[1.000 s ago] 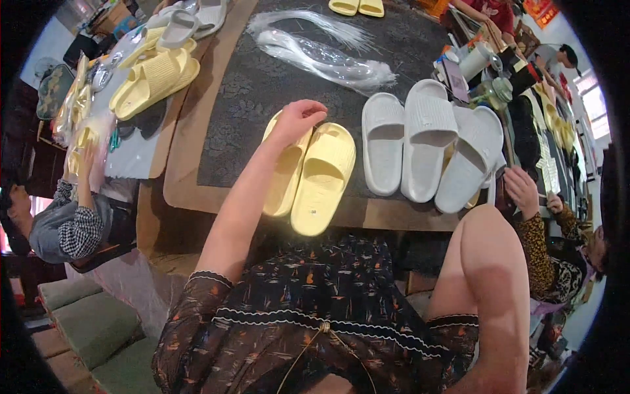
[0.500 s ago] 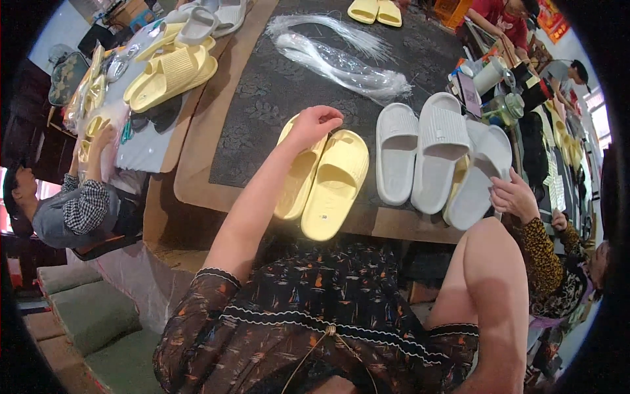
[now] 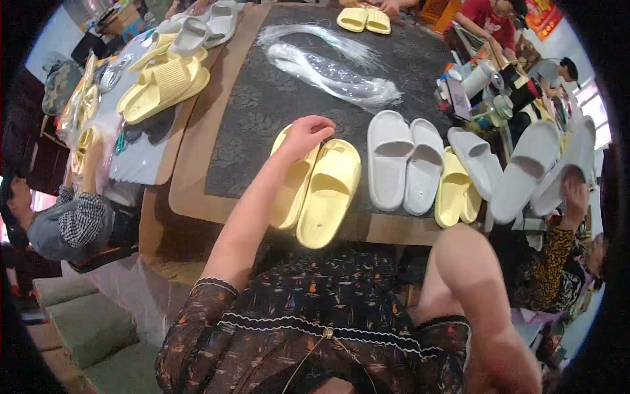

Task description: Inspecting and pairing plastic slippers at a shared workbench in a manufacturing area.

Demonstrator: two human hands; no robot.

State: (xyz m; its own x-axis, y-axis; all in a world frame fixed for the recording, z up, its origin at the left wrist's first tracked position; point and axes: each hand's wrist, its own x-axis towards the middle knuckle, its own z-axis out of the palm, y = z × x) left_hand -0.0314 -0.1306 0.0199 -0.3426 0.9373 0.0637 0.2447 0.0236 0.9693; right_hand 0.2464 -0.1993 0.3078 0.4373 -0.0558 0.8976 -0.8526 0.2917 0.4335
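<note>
My left hand (image 3: 308, 136) rests over the strap of the left yellow slipper (image 3: 292, 197), with its fingers bent together. Whether something small is between the fingertips is hidden. Beside that slipper, slightly nearer me, lies its yellow mate (image 3: 329, 197). My right arm (image 3: 462, 259) is bent with the elbow over the table edge, and its forearm runs out at the lower edge. The right hand is not visible. Right of the yellow pair lie two grey slippers (image 3: 390, 164), then a smaller yellow pair (image 3: 453, 194).
A co-worker's hand (image 3: 575, 197) is at grey slippers (image 3: 528, 171) on the right. Bundles of clear plastic strands (image 3: 328, 72) lie mid-table. Another person's hands touch a far yellow pair (image 3: 354, 20). Jars and a phone (image 3: 455, 98) stand back right; more slippers (image 3: 157, 92) lie left.
The grey slippers on the right have been spread apart, with some moved rightward by the co-worker, uncovering the small yellow pair. My left hand stays over the yellow slipper. My right forearm has shifted slightly.
</note>
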